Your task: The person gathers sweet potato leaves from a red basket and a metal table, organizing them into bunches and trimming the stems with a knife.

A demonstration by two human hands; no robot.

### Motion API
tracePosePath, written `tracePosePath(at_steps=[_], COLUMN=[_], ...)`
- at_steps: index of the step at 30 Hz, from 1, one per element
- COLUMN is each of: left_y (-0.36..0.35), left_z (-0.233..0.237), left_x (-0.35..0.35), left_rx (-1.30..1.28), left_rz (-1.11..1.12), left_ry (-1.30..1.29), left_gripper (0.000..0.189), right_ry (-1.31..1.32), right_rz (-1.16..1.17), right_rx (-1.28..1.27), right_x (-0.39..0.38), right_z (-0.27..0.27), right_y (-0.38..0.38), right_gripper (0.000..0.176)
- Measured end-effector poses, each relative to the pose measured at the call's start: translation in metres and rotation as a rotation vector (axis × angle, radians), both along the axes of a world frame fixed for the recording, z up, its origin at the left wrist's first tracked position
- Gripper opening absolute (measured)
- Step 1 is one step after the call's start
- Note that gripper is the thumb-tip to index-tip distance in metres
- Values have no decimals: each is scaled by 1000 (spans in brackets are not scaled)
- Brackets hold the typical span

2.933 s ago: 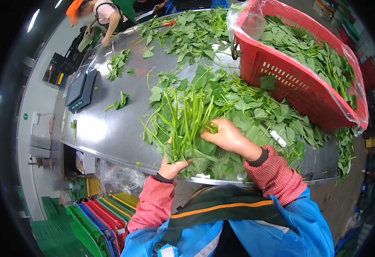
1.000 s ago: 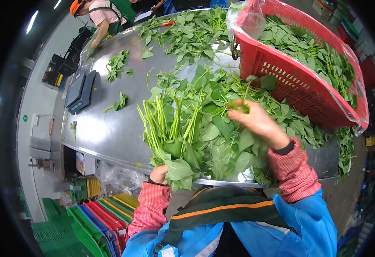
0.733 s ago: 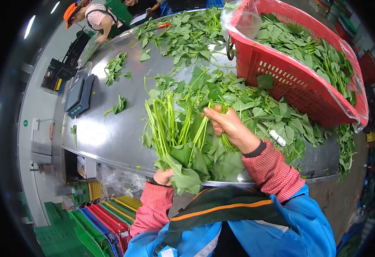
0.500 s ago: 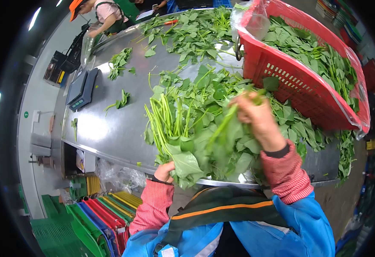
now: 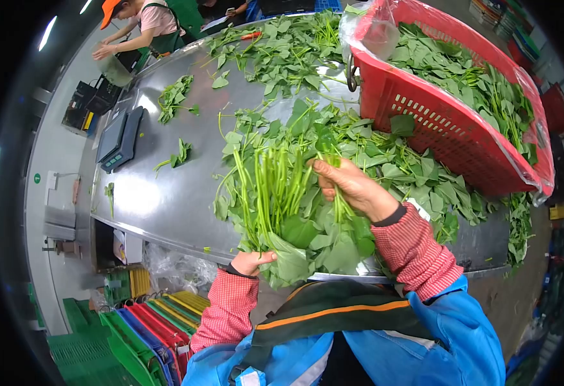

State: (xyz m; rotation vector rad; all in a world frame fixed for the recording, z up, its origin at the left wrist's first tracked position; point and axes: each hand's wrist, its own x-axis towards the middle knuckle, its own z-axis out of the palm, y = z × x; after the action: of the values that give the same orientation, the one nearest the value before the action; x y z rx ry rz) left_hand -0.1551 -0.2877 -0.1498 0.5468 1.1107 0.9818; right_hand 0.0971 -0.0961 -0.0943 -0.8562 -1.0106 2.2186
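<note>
My left hand [image 5: 252,262] is closed around the leafy lower part of a bunch of leafy greens [image 5: 269,193], low by the table's near edge. The bunch's pale green stems point up and away from me, its broad leaves hanging toward me. To the right of these stems, my right hand [image 5: 349,186] pinches a smaller bundle of greens by the stems, its leaves drooping beside the larger bunch. Behind both hands lies a loose heap of greens [image 5: 391,151] on the metal table [image 5: 185,193].
A red crate [image 5: 436,128], lined with clear plastic and full of greens, stands at right. More greens [image 5: 288,51] lie at the back. A scale [image 5: 121,138] sits at left, near small sprigs [image 5: 177,156]. A person [image 5: 153,26] in an orange cap works across the table. Folded coloured crates [image 5: 147,328] stand below left.
My right hand has moved left and toward the bunch with its stems, which now hang beside it. The person across the table has raised a plastic bag.
</note>
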Motion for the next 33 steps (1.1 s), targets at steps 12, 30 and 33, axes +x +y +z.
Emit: tracePosePath(at_steps=[12,30,33], left_y=[7,29,20], left_z=[2,27,15], left_x=[-4,16,11], left_rx=[-199,235,13], left_rz=[56,-280,22], left_ry=[-302,432,97], left_gripper=[58,68,57], right_ry=[-249,-88,-433], right_rz=[-305,-17,-80], right_rx=[627,156,523], right_x=[24,11,18], right_z=[46,15,14], right_y=[2,23,21], right_gripper=[14,19,17])
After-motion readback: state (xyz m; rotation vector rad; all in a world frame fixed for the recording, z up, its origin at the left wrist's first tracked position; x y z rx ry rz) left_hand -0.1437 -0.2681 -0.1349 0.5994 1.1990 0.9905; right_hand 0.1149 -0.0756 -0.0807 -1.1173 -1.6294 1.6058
